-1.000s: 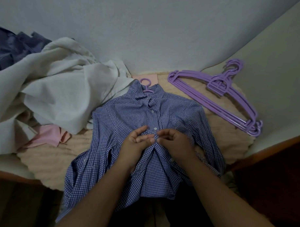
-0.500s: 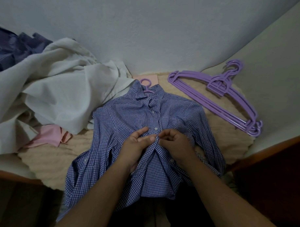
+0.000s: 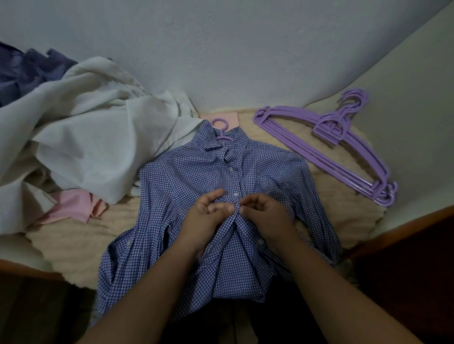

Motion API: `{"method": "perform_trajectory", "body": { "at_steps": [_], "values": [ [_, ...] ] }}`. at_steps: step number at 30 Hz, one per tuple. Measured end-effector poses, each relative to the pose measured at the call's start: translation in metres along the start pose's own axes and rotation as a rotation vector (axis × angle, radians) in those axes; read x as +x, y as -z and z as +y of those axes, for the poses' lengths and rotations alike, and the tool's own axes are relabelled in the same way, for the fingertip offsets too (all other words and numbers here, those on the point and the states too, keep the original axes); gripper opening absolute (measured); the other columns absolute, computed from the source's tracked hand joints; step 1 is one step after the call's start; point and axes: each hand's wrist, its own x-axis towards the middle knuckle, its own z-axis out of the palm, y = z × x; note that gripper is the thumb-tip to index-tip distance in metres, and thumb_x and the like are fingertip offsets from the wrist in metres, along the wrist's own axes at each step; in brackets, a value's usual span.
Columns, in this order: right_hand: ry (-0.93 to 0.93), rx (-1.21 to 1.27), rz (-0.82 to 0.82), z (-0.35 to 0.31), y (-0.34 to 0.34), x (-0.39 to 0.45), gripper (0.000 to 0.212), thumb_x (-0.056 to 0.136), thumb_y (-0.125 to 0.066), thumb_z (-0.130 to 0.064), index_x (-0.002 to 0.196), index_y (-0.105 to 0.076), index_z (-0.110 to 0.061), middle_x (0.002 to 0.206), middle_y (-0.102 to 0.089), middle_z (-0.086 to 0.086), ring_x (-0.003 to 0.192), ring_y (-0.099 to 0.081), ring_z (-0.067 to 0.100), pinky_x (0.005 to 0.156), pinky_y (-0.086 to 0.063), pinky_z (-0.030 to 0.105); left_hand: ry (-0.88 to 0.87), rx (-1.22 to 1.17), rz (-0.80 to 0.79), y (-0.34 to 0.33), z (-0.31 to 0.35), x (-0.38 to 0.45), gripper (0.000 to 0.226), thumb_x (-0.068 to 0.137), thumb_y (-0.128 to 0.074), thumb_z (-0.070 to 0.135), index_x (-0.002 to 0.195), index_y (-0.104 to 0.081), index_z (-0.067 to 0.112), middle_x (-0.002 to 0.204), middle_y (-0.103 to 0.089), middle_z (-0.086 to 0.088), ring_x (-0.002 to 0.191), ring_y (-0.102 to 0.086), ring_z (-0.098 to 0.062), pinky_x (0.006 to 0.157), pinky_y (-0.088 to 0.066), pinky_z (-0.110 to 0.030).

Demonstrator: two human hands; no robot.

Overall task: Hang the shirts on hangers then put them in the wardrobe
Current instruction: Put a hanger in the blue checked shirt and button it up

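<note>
Buttoning is the step in hand: the checked shirt (image 3: 220,197) lies flat at the middle of the bed (image 3: 71,238), already on a hanger (image 3: 220,130) whose hook shows at the far collar. Left hand (image 3: 206,217) and right hand (image 3: 265,217) each pinch the shirt's front edges at mid-chest. Next comes closing that button, probably. No containers or wardrobe show; spare hangers (image 3: 332,147) lie far right.
</note>
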Motion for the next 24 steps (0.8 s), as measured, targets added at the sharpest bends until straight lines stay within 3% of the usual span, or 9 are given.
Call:
{"method": "perform_trajectory", "body": {
  "at_steps": [2,4,7,10,14,19,24],
  "values": [
    [0.012,-0.036,0.005,-0.001,0.000,0.001,0.016,0.081,-0.067,0.001,0.080,-0.064,-0.014,0.077,-0.065,0.003,0.073,-0.060,0.014,0.067,-0.051,0.024,-0.010,0.032,-0.003,0.000,0.000,0.000,0.043,0.083,-0.070,0.006,0.122,-0.055,0.016,0.088,-0.074,-0.004,0.098,-0.069,-0.016,0.097,-0.047,-0.029],
    [0.031,-0.078,0.017,-0.004,-0.002,0.001,0.013,0.082,-0.067,0.002,0.081,-0.063,-0.011,0.076,-0.064,0.005,0.069,-0.059,0.013,0.061,-0.050,0.018,-0.030,0.068,0.023,0.000,0.000,0.001,0.040,0.083,-0.071,0.009,0.119,-0.058,0.017,0.074,-0.072,0.000,0.092,-0.070,-0.015,0.094,-0.048,-0.028],
    [0.053,-0.121,0.052,-0.004,-0.003,0.002,0.011,0.082,-0.066,0.001,0.082,-0.061,-0.008,0.072,-0.062,0.003,0.061,-0.055,0.009,0.052,-0.047,0.012,-0.038,0.064,0.070,-0.001,-0.002,0.001,0.040,0.082,-0.072,0.013,0.120,-0.061,0.016,0.055,-0.056,0.004,0.084,-0.066,-0.020,0.092,-0.051,-0.030],
    [0.055,-0.157,0.047,-0.002,-0.003,0.003,0.011,0.081,-0.067,0.000,0.082,-0.061,-0.009,0.072,-0.062,0.003,0.061,-0.056,0.008,0.051,-0.046,0.013,-0.020,-0.039,0.066,-0.002,-0.002,-0.002,0.046,0.079,-0.075,0.011,0.121,-0.059,0.016,0.064,-0.060,-0.005,0.087,-0.067,-0.027,0.090,-0.054,-0.037],
    [0.054,-0.110,0.047,0.000,-0.004,0.004,0.014,0.081,-0.065,0.004,0.081,-0.059,-0.009,0.072,-0.062,0.004,0.065,-0.056,0.013,0.057,-0.047,0.020,-0.012,-0.065,0.032,-0.005,0.004,-0.004,0.053,0.073,-0.076,0.009,0.122,-0.055,0.016,0.096,-0.074,-0.013,0.101,-0.069,-0.024,0.095,-0.050,-0.038],
    [0.020,0.017,0.031,0.004,-0.002,0.004,0.018,0.081,-0.065,0.005,0.078,-0.055,-0.011,0.073,-0.060,0.007,0.074,-0.055,0.021,0.070,-0.049,0.033,-0.015,-0.074,0.036,-0.005,0.005,-0.001,0.044,0.081,-0.069,-0.002,0.118,-0.055,0.017,0.095,-0.075,-0.009,0.096,-0.070,-0.017,0.083,-0.053,-0.023],
    [0.019,0.011,0.052,0.006,-0.003,0.003,0.019,0.081,-0.065,0.003,0.076,-0.054,-0.012,0.067,-0.056,0.004,0.069,-0.049,0.020,0.063,-0.044,0.032,-0.017,-0.014,0.002,-0.002,0.002,0.000,0.052,0.078,-0.071,-0.002,0.122,-0.054,0.018,0.095,-0.075,-0.004,0.097,-0.070,-0.014,0.087,-0.050,-0.025]
  ]
}}
